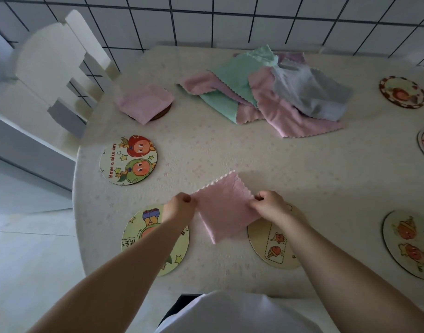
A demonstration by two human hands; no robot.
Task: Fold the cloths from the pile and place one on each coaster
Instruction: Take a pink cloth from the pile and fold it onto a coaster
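Here, two hands (181, 207) (270, 204), one folded pink cloth (224, 210), seven coasters (129, 160).

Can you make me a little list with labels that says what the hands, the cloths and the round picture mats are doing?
left hand: pinches the left corner of the pink cloth
right hand: pinches its right edge
pink cloth: folded small, held above the table
cloth pile: pink, green and grey cloths, unfolded, at the far side
covered coaster: far left, a folded pink cloth lies on it
bare coasters: the "Have a nice day" coaster and five more, some partly hidden
chair: white, left of the table
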